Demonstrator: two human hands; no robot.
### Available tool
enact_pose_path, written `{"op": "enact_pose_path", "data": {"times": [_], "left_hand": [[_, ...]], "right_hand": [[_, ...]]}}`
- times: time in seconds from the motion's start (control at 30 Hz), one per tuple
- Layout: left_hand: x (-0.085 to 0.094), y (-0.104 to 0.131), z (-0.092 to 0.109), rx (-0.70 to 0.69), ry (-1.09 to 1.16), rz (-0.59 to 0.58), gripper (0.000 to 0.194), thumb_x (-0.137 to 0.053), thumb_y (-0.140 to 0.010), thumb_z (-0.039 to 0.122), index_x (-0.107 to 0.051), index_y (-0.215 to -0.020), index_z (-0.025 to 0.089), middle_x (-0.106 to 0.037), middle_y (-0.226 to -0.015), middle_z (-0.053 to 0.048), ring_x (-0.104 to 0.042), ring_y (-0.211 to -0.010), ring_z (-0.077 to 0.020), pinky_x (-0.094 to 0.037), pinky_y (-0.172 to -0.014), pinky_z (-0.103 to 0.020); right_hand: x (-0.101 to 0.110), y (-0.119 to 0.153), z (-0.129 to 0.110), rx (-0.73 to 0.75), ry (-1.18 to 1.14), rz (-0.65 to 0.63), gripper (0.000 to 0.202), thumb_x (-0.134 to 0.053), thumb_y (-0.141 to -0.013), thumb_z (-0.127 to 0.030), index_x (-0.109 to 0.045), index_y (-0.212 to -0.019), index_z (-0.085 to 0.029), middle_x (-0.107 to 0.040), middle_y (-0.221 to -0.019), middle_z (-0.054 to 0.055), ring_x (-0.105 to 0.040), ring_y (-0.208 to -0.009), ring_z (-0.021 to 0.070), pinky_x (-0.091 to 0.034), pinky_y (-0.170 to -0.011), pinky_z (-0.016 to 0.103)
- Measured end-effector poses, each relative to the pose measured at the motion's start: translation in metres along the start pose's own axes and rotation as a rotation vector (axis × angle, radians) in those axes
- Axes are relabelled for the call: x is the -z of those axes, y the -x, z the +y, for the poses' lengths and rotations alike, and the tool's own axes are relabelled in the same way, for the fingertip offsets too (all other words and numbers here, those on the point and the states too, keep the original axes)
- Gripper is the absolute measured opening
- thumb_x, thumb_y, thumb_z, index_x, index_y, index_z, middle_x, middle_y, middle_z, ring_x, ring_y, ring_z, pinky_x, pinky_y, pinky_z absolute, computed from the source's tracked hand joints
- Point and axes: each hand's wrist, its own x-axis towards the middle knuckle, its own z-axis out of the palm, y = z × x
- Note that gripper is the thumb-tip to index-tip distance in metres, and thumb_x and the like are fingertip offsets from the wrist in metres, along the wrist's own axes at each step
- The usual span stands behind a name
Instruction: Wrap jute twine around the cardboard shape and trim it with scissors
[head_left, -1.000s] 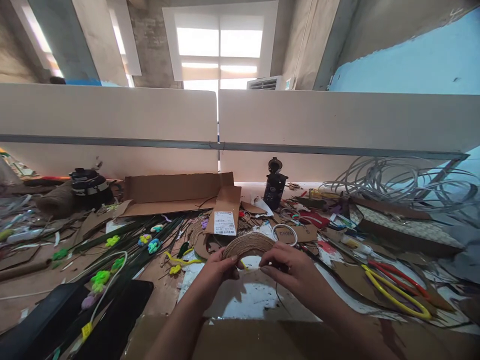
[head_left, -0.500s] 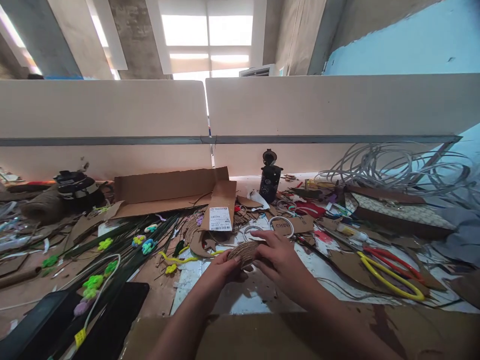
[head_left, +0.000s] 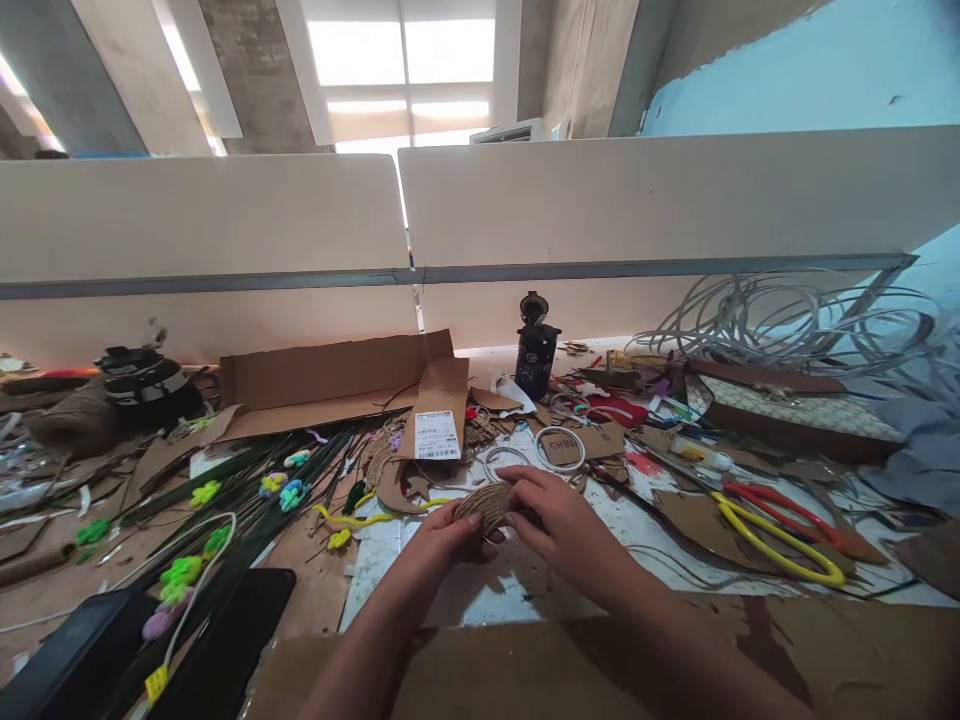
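Observation:
Between my two hands is a rounded brown piece covered in rows of twine (head_left: 486, 506), held just above the white board (head_left: 517, 590). My left hand (head_left: 444, 535) grips its left side, thumb on top and fingers underneath. At its right edge my right hand (head_left: 544, 520) has its fingers bent and pressed on the piece; the fingertips are partly hidden. Two pale rings, a larger ring (head_left: 561, 450) and a smaller one, lie just beyond my hands. To the left of them is a yellow fuzzy stem (head_left: 352, 519).
Open cardboard box (head_left: 330, 385) at back left; black bottle (head_left: 537, 350) with its lid up behind the rings. Scissors with red and yellow handles (head_left: 780, 540) lie right. Coiled clear tubing (head_left: 772, 320) and a patterned bag (head_left: 795, 415) sit back right. Fuzzy flowers (head_left: 180, 575) and a black phone-like slab (head_left: 240, 620) are left.
My right hand has shifted slightly on the twine-covered piece, and the piece has turned a little. The whole view has tilted slightly. Both hands keep hold of the piece.

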Motion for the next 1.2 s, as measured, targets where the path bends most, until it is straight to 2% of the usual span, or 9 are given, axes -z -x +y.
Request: {"op": "enact_pose_path", "data": {"times": [0.33, 0.47, 0.67, 0.93, 1.1, 1.2], "left_hand": [[0.003, -0.004, -0.005, 0.025, 0.054, 0.002, 0.050, -0.088, -0.065, 0.045, -0.072, -0.100, 0.014, -0.073, -0.086, -0.008, -0.064, -0.069, -0.0155, -0.048, -0.071, -0.029], [0.000, -0.003, -0.003, -0.006, -0.010, 0.005, 0.045, -0.090, -0.064, 0.037, -0.073, -0.099, 0.014, -0.073, -0.090, -0.007, -0.064, -0.076, -0.0159, -0.048, -0.072, -0.027], [-0.012, 0.000, 0.003, -0.025, -0.080, 0.080, 0.039, -0.092, -0.054, 0.030, -0.071, -0.084, 0.014, -0.068, -0.073, -0.001, -0.056, -0.063, -0.0117, -0.044, -0.062, -0.024], [-0.013, -0.003, 0.003, -0.009, -0.077, 0.123, 0.038, -0.089, -0.052, 0.028, -0.070, -0.081, 0.013, -0.070, -0.073, -0.001, -0.059, -0.063, -0.0122, -0.049, -0.065, -0.025], [-0.015, -0.008, 0.002, -0.037, -0.064, 0.148, 0.039, -0.091, -0.045, 0.026, -0.069, -0.073, 0.013, -0.068, -0.064, 0.000, -0.057, -0.056, -0.0116, -0.047, -0.057, -0.024], [-0.017, -0.008, 0.002, -0.040, -0.041, 0.170, 0.037, -0.090, -0.046, 0.025, -0.070, -0.076, 0.013, -0.071, -0.066, -0.001, -0.060, -0.058, -0.0129, -0.049, -0.057, -0.024]], "right_hand": [[-0.006, 0.001, 0.001, -0.029, -0.024, 0.022, 0.016, -0.058, -0.087, -0.008, -0.056, -0.077, -0.021, -0.066, -0.127, 0.015, -0.063, -0.118, 0.0292, -0.050, -0.099, 0.047], [-0.008, 0.001, 0.001, -0.022, -0.056, 0.027, 0.017, -0.057, -0.087, -0.008, -0.054, -0.076, -0.021, -0.066, -0.126, 0.015, -0.063, -0.118, 0.0281, -0.050, -0.098, 0.045], [-0.009, 0.001, 0.001, -0.012, -0.062, 0.055, 0.019, -0.058, -0.085, -0.007, -0.052, -0.075, -0.022, -0.067, -0.125, 0.014, -0.064, -0.116, 0.0265, -0.050, -0.097, 0.042], [-0.011, 0.001, 0.004, -0.001, -0.046, 0.056, 0.018, -0.058, -0.083, -0.007, -0.052, -0.076, -0.022, -0.067, -0.126, 0.013, -0.063, -0.116, 0.0269, -0.050, -0.098, 0.044], [-0.013, 0.001, 0.004, -0.013, -0.028, 0.060, 0.019, -0.057, -0.083, -0.006, -0.052, -0.075, -0.022, -0.068, -0.125, 0.014, -0.063, -0.117, 0.0273, -0.050, -0.098, 0.044], [-0.014, 0.001, 0.005, -0.017, -0.029, 0.057, 0.018, -0.058, -0.083, -0.006, -0.052, -0.075, -0.021, -0.067, -0.126, 0.014, -0.062, -0.117, 0.0279, -0.049, -0.099, 0.045]]}}
